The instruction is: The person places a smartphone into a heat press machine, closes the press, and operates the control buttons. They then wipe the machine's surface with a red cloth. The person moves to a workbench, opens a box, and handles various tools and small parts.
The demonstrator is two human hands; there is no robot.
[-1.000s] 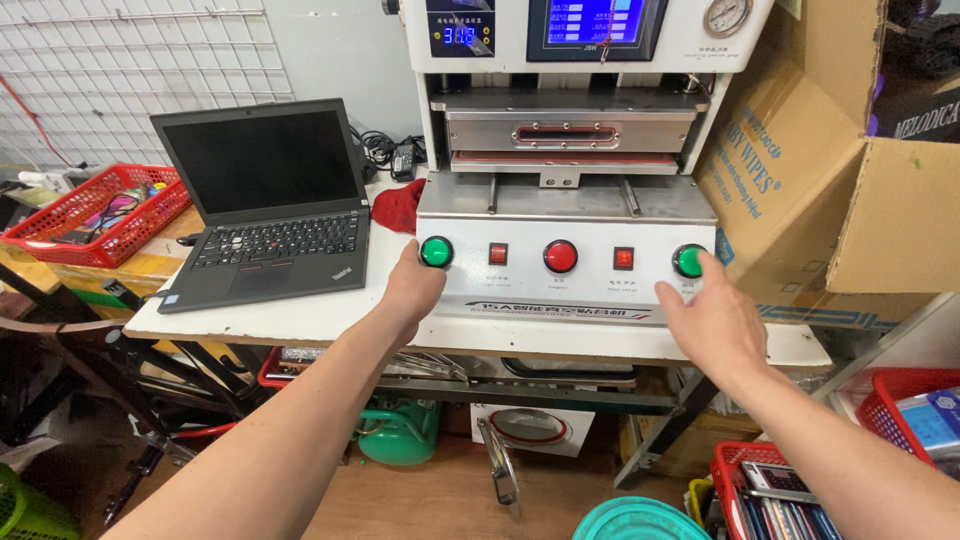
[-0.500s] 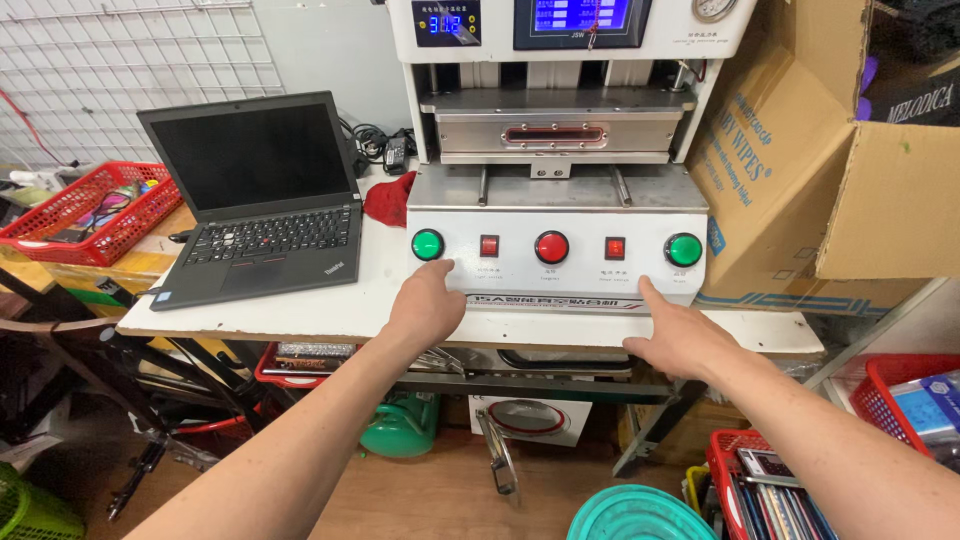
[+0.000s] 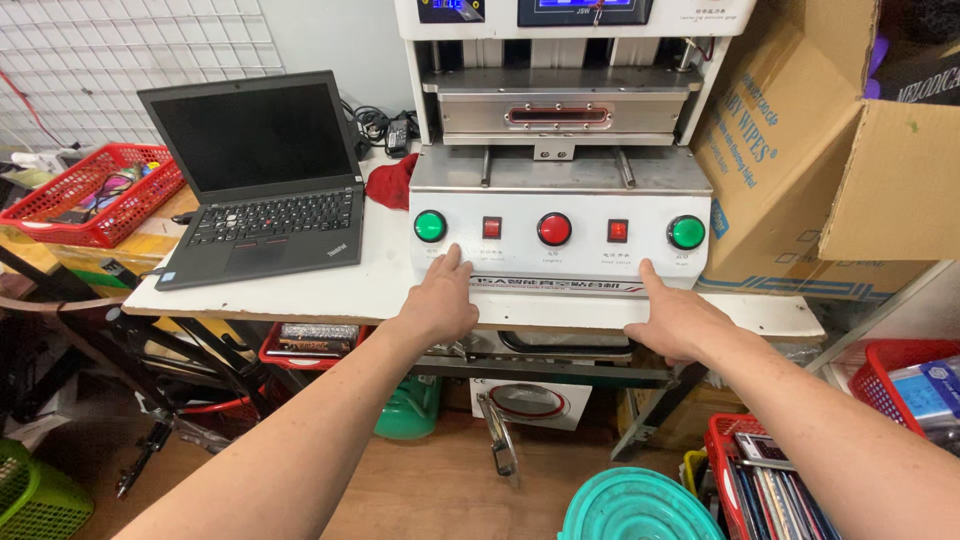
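Note:
A white press machine (image 3: 560,180) stands on a white table (image 3: 330,285). Its front panel has a green button at the left (image 3: 430,225), a red button in the middle (image 3: 554,229) and a green button at the right (image 3: 686,232), with two small red switches between them. My left hand (image 3: 440,300) rests flat on the panel's lower edge, just below the left green button. At the table's front edge my right hand (image 3: 675,318) lies below the right green button. Both hands hold nothing.
An open black laptop (image 3: 255,175) sits left of the machine. A red basket (image 3: 95,195) stands at far left. Cardboard boxes (image 3: 800,160) stack at right. Under the table are a teal tub (image 3: 640,505), red crates (image 3: 890,365) and a green basket (image 3: 35,495).
Both hands came off the two green buttons and dropped down to the panel's lower edge and the table front. The camera view moved closer.

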